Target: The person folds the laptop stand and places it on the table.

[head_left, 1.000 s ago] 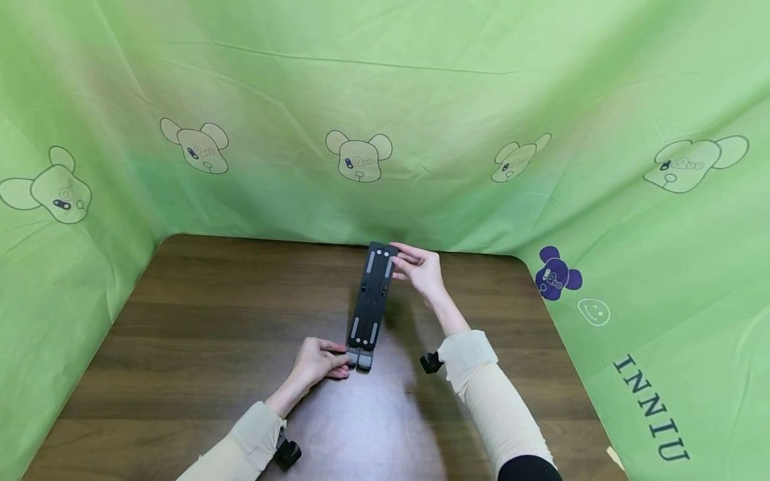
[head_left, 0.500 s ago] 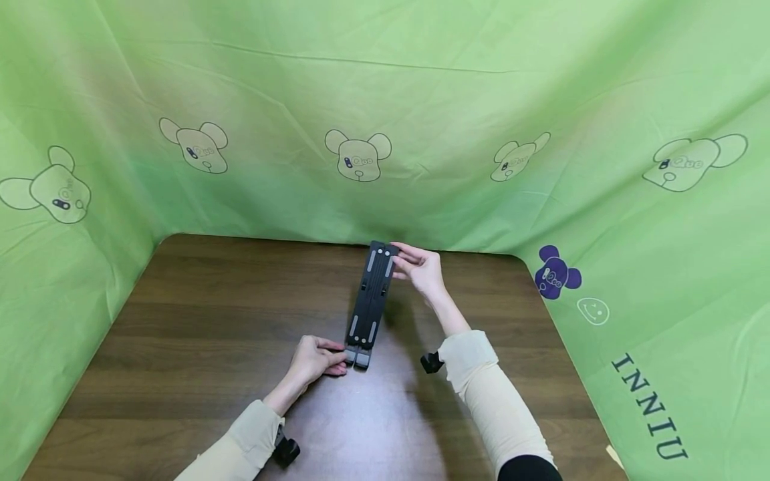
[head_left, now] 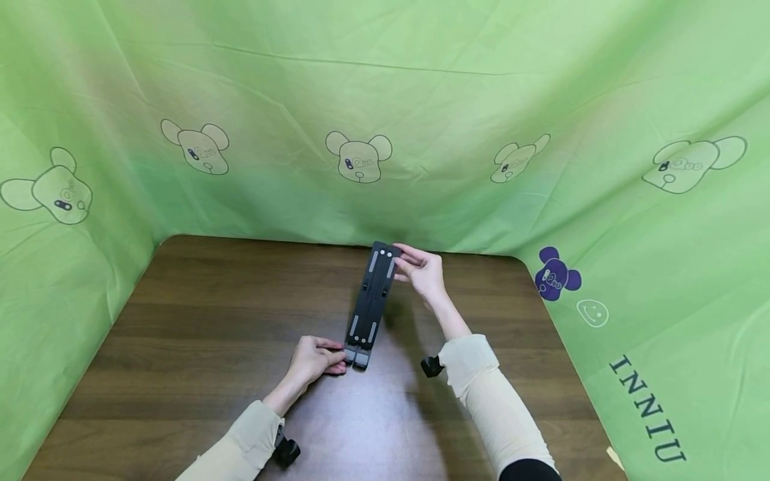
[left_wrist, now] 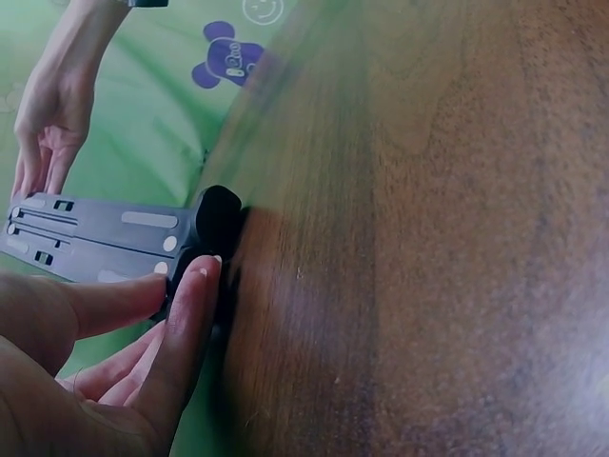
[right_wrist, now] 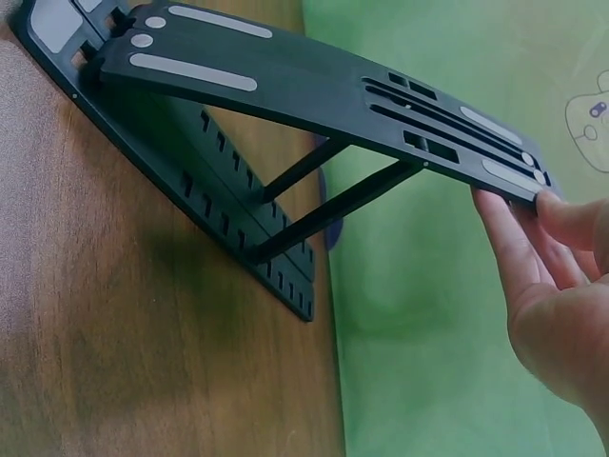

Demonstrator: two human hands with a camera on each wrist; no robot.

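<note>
A black folding laptop stand (head_left: 371,294) with grey pads stands on the wooden table, its two arms side by side. In the right wrist view, the upper arms of the stand (right_wrist: 304,90) slope up from a slotted base (right_wrist: 205,186), propped by two struts (right_wrist: 340,211). My left hand (head_left: 309,361) pinches the near end by the grey-padded lip, thumb and fingers at its black tip in the left wrist view. At the raised far end, my right hand (head_left: 426,274) grips the right edge between thumb and fingers.
The brown wooden table (head_left: 210,300) ends just behind the stand's far end. A green cloth (head_left: 271,87) printed with bear heads hangs around the back and sides. Small black cameras (head_left: 431,365) sit at both cream sleeve cuffs.
The near end of the stand has shifted very slightly left with my left hand, and the far end slightly right. Both hands keep their hold.
</note>
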